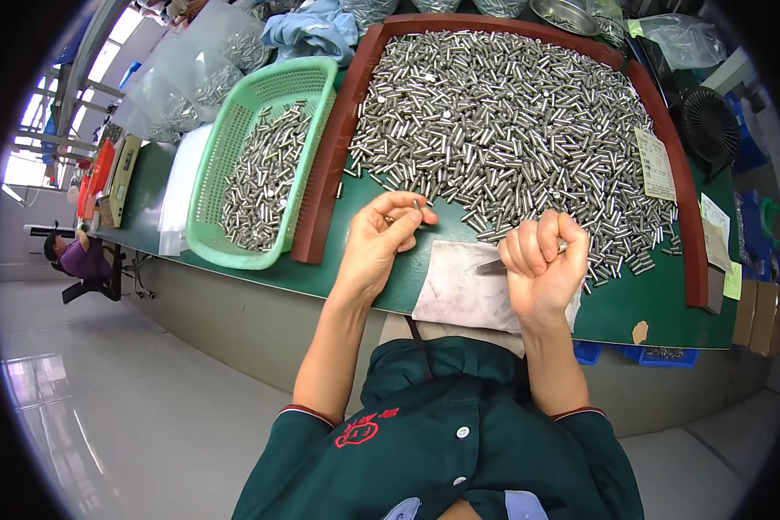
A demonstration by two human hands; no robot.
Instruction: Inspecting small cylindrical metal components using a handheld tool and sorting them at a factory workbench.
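My left hand [380, 236] is closed, with a small shiny metal pin [415, 205] pinched between thumb and fingertips. To its right, my right hand [544, 264] is curled into a fist around a slim grey metal tool [491, 268]. Only the tool's end sticks out on the fist's left side, so its kind is hidden. Beneath the hands lies a stained white cloth [459, 286] at the table's near edge. Just beyond spreads a big heap of loose metal pins [503, 121], its near edge by my right hand.
A dark red wooden frame [342, 139] borders the heap on the green table [667, 325]. Left of it stands a green plastic basket [208, 186] of pins. Paper tags [655, 165] and a black fan [709, 130] are at the right. A seated person [82, 256] is far left.
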